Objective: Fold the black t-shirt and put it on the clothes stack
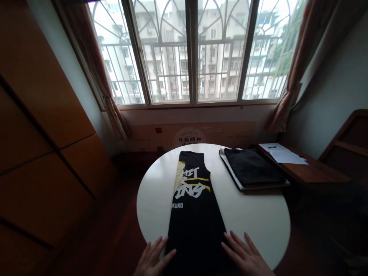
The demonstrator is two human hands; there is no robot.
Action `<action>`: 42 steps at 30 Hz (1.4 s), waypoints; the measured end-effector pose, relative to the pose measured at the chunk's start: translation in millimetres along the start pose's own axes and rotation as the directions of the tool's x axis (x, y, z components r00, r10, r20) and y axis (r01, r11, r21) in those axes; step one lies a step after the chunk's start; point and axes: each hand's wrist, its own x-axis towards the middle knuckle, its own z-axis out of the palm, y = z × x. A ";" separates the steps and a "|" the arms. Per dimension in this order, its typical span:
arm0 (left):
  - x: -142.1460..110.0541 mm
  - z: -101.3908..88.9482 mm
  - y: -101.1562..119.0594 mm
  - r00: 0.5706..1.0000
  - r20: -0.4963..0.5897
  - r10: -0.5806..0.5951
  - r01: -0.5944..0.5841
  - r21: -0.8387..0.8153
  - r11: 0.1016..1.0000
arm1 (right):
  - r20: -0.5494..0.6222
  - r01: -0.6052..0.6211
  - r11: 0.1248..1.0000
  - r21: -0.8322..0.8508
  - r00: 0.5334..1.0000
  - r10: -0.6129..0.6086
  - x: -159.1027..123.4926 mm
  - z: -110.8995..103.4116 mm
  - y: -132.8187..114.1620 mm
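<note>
A black T-shirt point(193, 199) with white and yellow lettering lies folded into a long strip down the middle of a round white table point(258, 218). My left hand point(153, 258) rests flat at the strip's near left edge, fingers spread. My right hand point(244, 257) lies flat at the near right edge, fingers stretched out and touching the cloth. Neither hand holds anything.
A stack of folded dark and white clothes point(251, 168) sits at the table's far right. A wooden desk point(304, 168) with papers stands to the right. Wooden cabinets point(43, 153) fill the left; a barred window point(189, 50) and curtains are behind.
</note>
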 end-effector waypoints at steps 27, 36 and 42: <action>95.0 -58.8 27.3 0.954 -0.294 -0.064 -0.094 -0.494 0.864 | 0.240 -0.436 0.859 0.268 0.894 0.379 79.2 -11.1 -78.9; 67.2 -42.7 6.4 0.998 -0.052 -0.031 -0.002 -0.535 0.845 | 0.215 -0.373 0.838 0.398 0.926 0.311 44.9 -34.7 -20.3; 24.9 1.0 -4.7 0.998 0.015 0.065 -0.048 -0.513 0.857 | 0.312 -0.326 0.808 0.490 0.932 0.186 46.4 -39.7 -12.3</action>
